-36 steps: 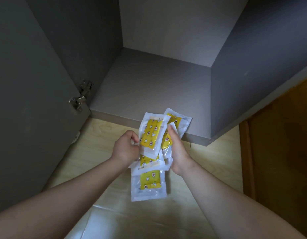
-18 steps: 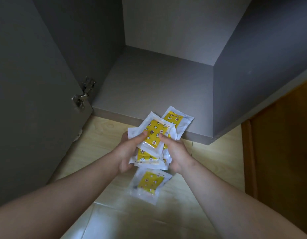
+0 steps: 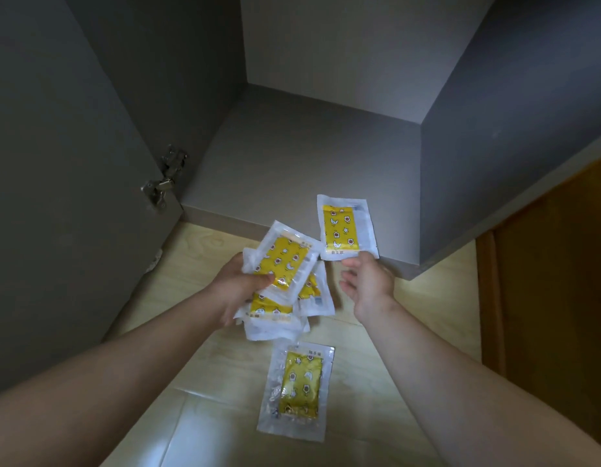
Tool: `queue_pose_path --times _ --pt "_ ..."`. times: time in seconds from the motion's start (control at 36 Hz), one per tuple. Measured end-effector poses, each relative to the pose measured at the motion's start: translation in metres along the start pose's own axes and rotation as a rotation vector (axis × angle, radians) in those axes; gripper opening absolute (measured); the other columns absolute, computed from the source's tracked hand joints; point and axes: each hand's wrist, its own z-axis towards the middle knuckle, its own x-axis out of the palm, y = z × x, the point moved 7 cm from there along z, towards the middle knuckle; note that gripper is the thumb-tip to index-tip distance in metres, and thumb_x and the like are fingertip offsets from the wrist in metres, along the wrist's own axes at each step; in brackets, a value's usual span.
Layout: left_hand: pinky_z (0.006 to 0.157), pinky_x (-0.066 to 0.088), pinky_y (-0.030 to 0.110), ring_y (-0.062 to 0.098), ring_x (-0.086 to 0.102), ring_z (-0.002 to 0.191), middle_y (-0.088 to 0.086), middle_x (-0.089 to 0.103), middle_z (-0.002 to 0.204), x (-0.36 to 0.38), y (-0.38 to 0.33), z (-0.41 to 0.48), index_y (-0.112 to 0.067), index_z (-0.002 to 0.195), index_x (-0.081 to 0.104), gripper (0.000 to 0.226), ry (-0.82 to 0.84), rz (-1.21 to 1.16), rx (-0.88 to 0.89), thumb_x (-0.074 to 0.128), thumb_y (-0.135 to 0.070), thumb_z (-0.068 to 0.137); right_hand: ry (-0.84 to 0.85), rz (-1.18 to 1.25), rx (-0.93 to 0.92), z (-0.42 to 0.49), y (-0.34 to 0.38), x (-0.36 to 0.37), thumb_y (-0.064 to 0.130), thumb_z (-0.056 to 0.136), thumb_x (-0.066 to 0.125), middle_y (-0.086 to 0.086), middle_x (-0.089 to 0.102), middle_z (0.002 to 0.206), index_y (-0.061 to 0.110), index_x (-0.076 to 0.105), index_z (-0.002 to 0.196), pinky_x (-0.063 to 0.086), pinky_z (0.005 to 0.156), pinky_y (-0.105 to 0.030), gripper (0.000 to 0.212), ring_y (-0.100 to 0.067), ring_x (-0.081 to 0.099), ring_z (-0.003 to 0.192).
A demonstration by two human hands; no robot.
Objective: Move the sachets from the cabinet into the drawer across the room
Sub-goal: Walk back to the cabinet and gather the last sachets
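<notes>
1. Cabinet (image 3: 309, 156): door swung open at left.
2. Left grip (image 3: 240, 286): fingers curled round a fanned bundle of sachets (image 3: 285, 264), held before the cabinet, above the floor (image 3: 198, 251).
3. Loose sachet (image 3: 297, 389): below both hands; whether resting or falling cannot be told.
4. Right grip (image 3: 366, 284): fingertips pinch a single sachet (image 3: 344, 230) by its lower edge.
5. Step, as judged: gathering. The next move calls for joining the single sachet to the bundle and picking up the loose one.
6. Sachets: flat, clear-edged packets with yellow printed centres.
</notes>
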Motion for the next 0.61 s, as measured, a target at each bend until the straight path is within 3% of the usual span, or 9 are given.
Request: queue_pose_path --times 0.08,0.17,0.25,0.31,0.39,0.47,0.5,0.56,0.61 --pt "0.052 0.053 0.030 0.021 0.062 0.071 0.008 0.064 0.096 -0.008 0.002 0.004 -0.015 0.114 0.051 0.029 -0.039 -0.006 0.006 0.058 -0.002 0.089 -0.043 0.135 -0.044 -0.002 0.008 -0.004 0.005 0.089 0.045 -0.005 0.055 0.073 0.008 0.051 0.070 0.049 0.070 -0.029 0.020 -0.017 0.055 0.071" --pt "0.056 0.052 0.031 0.021 0.062 0.073 0.006 0.063 0.097 -0.008 0.003 0.005 -0.017 0.114 0.049 0.030 -0.033 -0.022 0.003 0.057 -0.001 0.090 -0.010 0.225 0.016 -0.002 0.005 0.000 0.008 0.092 0.052 -0.011 0.059 0.097 0.006 0.054 0.097 0.050 0.081 -0.033 0.006 -0.025 0.060 0.091" --pt "0.058 0.052 0.031 0.021 0.062 0.075 0.006 0.063 0.096 -0.006 0.005 0.005 -0.017 0.116 0.048 0.030 -0.018 -0.023 -0.019 0.056 -0.002 0.091 0.023 0.268 0.117 -0.001 0.002 0.008 0.011 0.091 0.060 -0.014 0.060 0.118 0.003 0.055 0.118 0.046 0.089 -0.030 0.028 -0.024 0.058 0.113" --pt "0.060 0.053 0.035 0.025 0.064 0.079 0.009 0.064 0.101 -0.005 0.006 0.006 -0.016 0.119 0.048 0.031 0.005 -0.041 -0.041 0.055 -0.002 0.091 0.062 0.298 0.184 -0.003 0.001 0.017 0.011 0.093 0.057 -0.013 0.059 0.124 0.001 0.054 0.121 0.045 0.093 -0.030 0.031 -0.023 0.055 0.120" --pt "0.070 0.054 0.043 0.032 0.064 0.092 0.016 0.063 0.116 -0.006 0.009 0.005 -0.014 0.125 0.046 0.036 0.043 -0.086 -0.083 0.054 -0.004 0.092 0.122 0.320 0.247 -0.008 -0.003 0.023 0.009 0.097 0.048 -0.008 0.064 0.092 0.001 0.057 0.094 0.043 0.099 -0.031 0.013 -0.021 0.060 0.108" --pt "0.074 0.054 0.046 0.036 0.063 0.101 0.018 0.061 0.121 -0.009 0.011 0.004 -0.015 0.130 0.043 0.040 0.060 -0.092 -0.103 0.053 -0.005 0.092 0.194 0.346 0.261 -0.009 -0.007 0.020 0.007 0.096 0.046 -0.001 0.054 0.048 0.008 0.048 0.068 0.042 0.099 -0.032 0.028 -0.011 0.063 0.057" --pt "0.074 0.055 0.046 0.036 0.062 0.101 0.018 0.061 0.121 -0.011 0.011 0.005 -0.015 0.130 0.043 0.041 0.056 -0.097 -0.107 0.053 -0.004 0.092 0.223 0.280 0.267 -0.010 -0.009 0.018 0.009 0.095 0.045 0.004 0.050 0.040 0.012 0.047 0.065 0.042 0.095 -0.031 0.030 -0.009 0.059 0.051" --pt "0.073 0.055 0.045 0.035 0.063 0.098 0.018 0.061 0.119 -0.012 0.013 0.005 -0.014 0.129 0.044 0.040 0.056 -0.104 -0.111 0.053 -0.002 0.092 0.259 0.043 0.255 -0.010 -0.016 0.013 0.016 0.093 0.045 0.008 0.044 0.039 0.018 0.045 0.064 0.040 0.083 -0.030 0.029 -0.008 0.047 0.055" --pt "0.071 0.056 0.043 0.033 0.064 0.092 0.018 0.063 0.114 -0.011 0.014 0.004 -0.013 0.127 0.046 0.038 0.076 -0.108 -0.099 0.052 0.000 0.091 0.294 -0.203 0.220 -0.012 -0.022 0.011 0.023 0.094 0.047 0.007 0.047 0.055 0.021 0.048 0.068 0.036 0.090 -0.034 0.026 -0.010 0.043 0.060"
